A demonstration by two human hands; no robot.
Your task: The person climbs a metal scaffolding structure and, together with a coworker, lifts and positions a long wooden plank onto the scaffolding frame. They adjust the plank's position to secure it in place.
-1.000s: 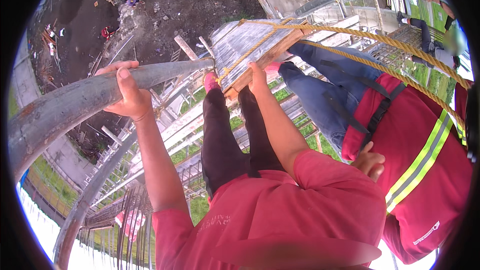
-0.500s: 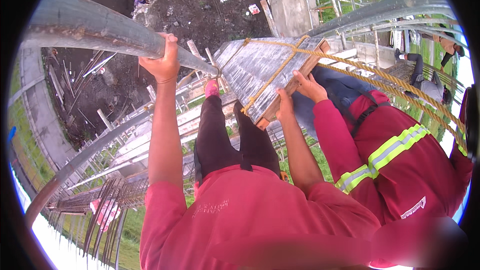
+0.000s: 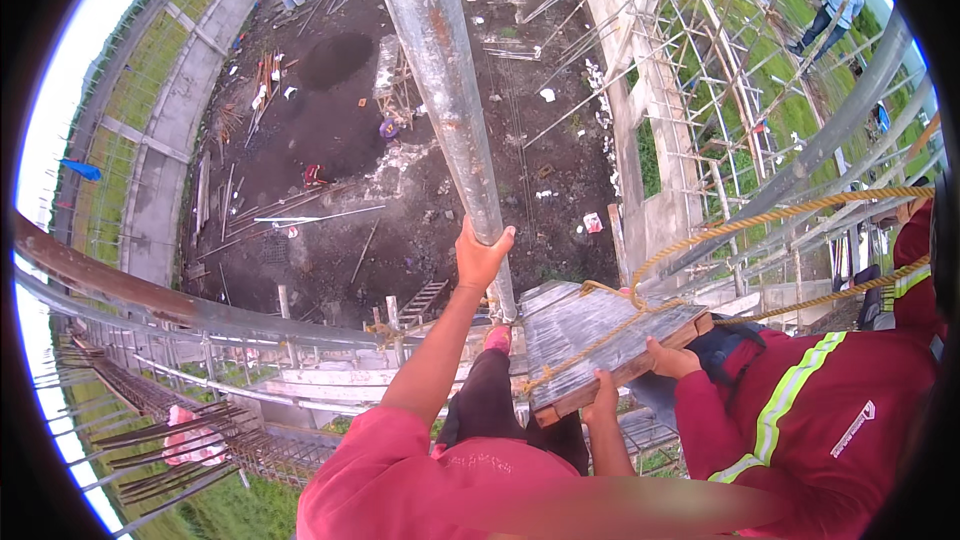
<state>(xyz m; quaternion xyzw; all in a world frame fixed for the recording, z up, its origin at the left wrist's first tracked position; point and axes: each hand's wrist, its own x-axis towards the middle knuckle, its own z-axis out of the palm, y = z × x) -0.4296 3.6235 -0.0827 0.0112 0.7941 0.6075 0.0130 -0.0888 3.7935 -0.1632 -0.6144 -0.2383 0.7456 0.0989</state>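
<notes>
A grey metal pipe point(image 3: 428, 60) rises in front of me, and my left hand point(image 3: 482, 255) is wrapped round it near its lower end. My right hand point(image 3: 602, 402) grips the near wooden edge of a worn grey panel point(image 3: 585, 335), its thumb on top. Yellow rope point(image 3: 830, 198) is looped round the panel and runs off to the right. Beside my right hand, a co-worker's hand point(image 3: 674, 358) holds the same edge. That co-worker wears a dark red top with a reflective band point(image 3: 790, 395).
Far below lies dark ground point(image 3: 340, 150) with scattered planks and debris. A rusty curved pipe point(image 3: 180, 305) crosses at left, above bundled rebar point(image 3: 130, 390). Bamboo scaffolding point(image 3: 720, 140) and a thick pipe point(image 3: 800, 155) stand at right. Another person point(image 3: 838, 5) is far off, upper right.
My view has tilted up and turned, showing more of the ground below. The pipe now appears more upright. Both hands keep their holds, and the co-worker's hand stays on the panel.
</notes>
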